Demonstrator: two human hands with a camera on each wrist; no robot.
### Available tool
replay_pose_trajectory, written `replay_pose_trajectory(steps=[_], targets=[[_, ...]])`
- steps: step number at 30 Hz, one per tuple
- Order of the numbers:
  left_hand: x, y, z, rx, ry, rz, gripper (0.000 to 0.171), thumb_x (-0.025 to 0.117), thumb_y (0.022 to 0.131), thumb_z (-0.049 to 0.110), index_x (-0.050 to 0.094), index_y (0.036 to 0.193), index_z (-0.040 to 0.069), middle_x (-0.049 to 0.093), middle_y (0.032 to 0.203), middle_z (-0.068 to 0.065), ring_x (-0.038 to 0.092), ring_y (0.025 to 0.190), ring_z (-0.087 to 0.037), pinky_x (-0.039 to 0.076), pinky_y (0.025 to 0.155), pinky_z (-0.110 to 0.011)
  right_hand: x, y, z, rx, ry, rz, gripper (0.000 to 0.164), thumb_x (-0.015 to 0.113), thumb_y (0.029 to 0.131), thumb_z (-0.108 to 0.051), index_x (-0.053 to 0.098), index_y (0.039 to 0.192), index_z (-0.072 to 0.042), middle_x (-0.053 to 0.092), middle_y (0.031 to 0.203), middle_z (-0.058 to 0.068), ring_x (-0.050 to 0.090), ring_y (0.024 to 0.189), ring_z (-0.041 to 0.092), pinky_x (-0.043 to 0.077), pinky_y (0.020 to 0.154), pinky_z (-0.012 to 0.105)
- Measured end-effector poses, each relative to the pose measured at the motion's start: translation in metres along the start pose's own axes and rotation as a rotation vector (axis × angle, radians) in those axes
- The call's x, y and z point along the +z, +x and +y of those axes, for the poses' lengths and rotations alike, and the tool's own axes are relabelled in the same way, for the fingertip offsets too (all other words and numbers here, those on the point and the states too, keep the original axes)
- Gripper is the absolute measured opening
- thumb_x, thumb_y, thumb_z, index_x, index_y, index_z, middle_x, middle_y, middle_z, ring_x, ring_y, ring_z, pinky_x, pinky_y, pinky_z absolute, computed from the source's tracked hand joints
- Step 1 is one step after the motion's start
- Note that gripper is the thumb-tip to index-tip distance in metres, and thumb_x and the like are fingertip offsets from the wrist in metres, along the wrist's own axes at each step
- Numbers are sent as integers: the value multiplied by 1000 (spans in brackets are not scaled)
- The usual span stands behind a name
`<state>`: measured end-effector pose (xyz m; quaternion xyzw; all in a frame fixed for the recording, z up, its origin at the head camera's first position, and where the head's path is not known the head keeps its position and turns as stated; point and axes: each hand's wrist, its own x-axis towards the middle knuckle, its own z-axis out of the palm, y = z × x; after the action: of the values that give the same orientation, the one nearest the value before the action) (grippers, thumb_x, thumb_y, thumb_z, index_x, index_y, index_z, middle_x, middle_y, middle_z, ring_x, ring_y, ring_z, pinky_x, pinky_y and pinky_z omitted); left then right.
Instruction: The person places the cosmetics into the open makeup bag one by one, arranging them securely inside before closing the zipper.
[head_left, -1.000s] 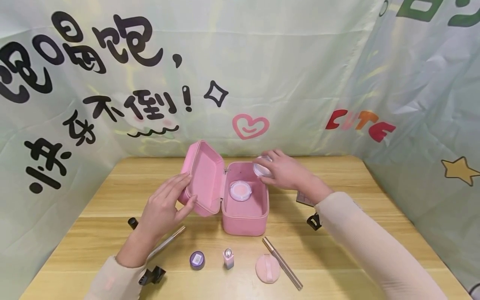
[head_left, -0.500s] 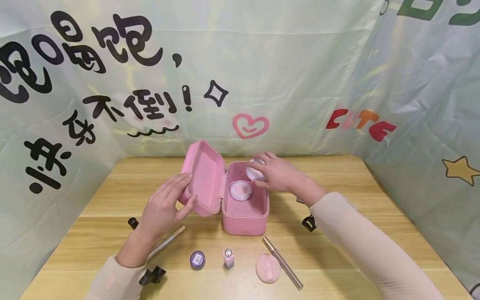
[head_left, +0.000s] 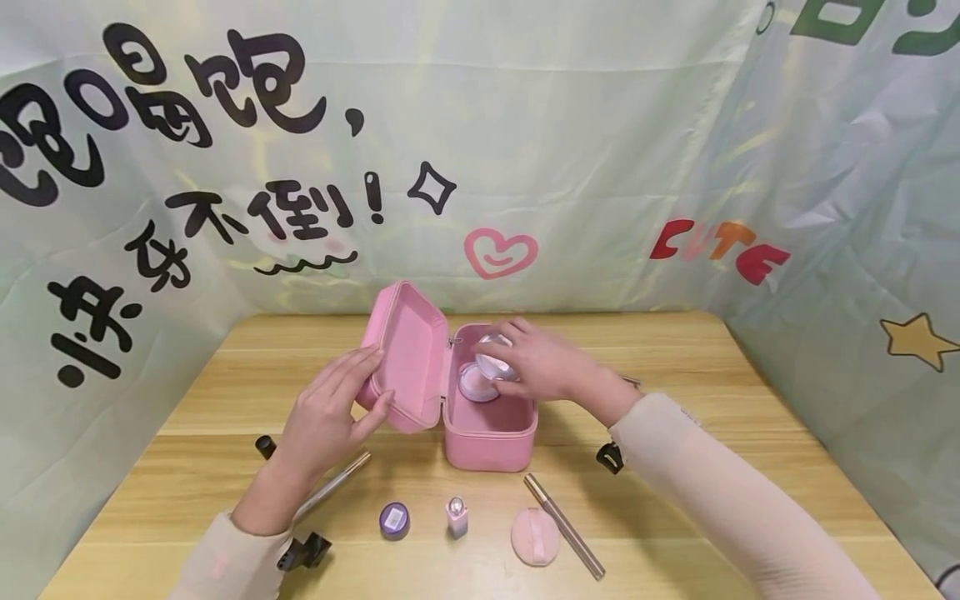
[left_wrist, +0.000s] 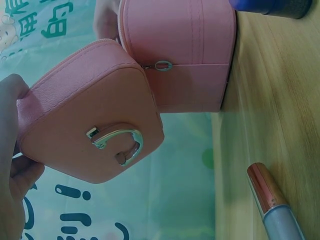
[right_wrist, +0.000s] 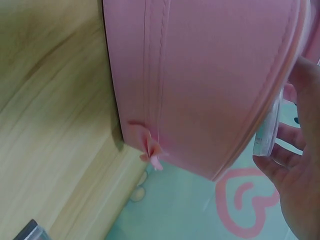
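Note:
A pink cosmetic case [head_left: 491, 450] stands on the table, its lid [head_left: 408, 358] swung out to the left. My left hand [head_left: 326, 417] holds that lid by its outer edge, thumb in front; the left wrist view shows the lid's [left_wrist: 65, 135] outer face with a metal-trimmed handle [left_wrist: 132, 137]. Over the case's opening, my right hand [head_left: 540, 358] pinches a clear round compact [head_left: 495, 357] by its rim. A second round compact [head_left: 474, 385] lies inside the case, partly covered by the held one. The right wrist view shows the held compact [right_wrist: 268, 130] edge-on.
In front of the case lie a purple-lidded jar [head_left: 394, 520], a small pink bottle [head_left: 457, 518], a pink powder puff [head_left: 534, 537] and a slim metallic tube [head_left: 566, 527]. Another slim tube [head_left: 337, 483] lies by the left forearm. A patterned cloth [head_left: 600, 125] hangs behind the table.
My right hand has moved left and slightly nearer with the compact, from the case's far right rim to over the compact inside. The left hand stays on the lid.

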<state>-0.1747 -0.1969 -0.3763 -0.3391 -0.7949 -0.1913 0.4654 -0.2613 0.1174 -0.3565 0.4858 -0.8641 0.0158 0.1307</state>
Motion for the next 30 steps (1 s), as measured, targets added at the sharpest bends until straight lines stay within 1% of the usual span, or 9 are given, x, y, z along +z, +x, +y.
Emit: replay_pose_trajectory(steps=[6, 14, 18, 23, 30], targets=[[0, 0, 0, 2, -1, 1, 51, 53, 96, 39, 65, 119, -5, 67, 119, -16, 63, 108, -35, 54, 91, -49, 5, 2, -7, -28, -10, -26, 50, 66, 89, -35, 55, 136, -23, 51, 135, 12, 44, 126, 32, 40, 108, 46], [0, 0, 0, -7, -2, 0, 51, 53, 96, 39, 65, 119, -5, 67, 119, -16, 63, 109, -34, 54, 90, -49, 11, 5, -13, -76, -33, -51, 51, 69, 87, -36, 56, 135, -21, 52, 132, 11, 47, 120, 30, 48, 98, 46], [0, 1, 0, -13, -6, 1, 51, 53, 96, 39, 65, 119, -4, 67, 119, -16, 63, 109, -35, 54, 91, -49, 13, 7, -16, -62, -24, -73, 53, 71, 85, -37, 57, 133, -22, 52, 132, 9, 47, 119, 28, 48, 98, 45], [0, 1, 0, -10, -5, -2, 51, 53, 97, 39, 65, 120, -4, 67, 119, -16, 63, 109, -35, 53, 91, -49, 13, 9, -20, -53, -25, -127, 55, 73, 83, -39, 56, 133, -24, 52, 131, 9, 48, 117, 30, 50, 96, 44], [0, 0, 0, -9, -2, -10, 52, 52, 97, 40, 64, 120, -4, 66, 120, -16, 63, 109, -35, 54, 91, -49, 16, 13, -30, -106, -65, -200, 55, 73, 84, -41, 56, 133, -24, 53, 132, 7, 52, 116, 31, 50, 96, 42]])
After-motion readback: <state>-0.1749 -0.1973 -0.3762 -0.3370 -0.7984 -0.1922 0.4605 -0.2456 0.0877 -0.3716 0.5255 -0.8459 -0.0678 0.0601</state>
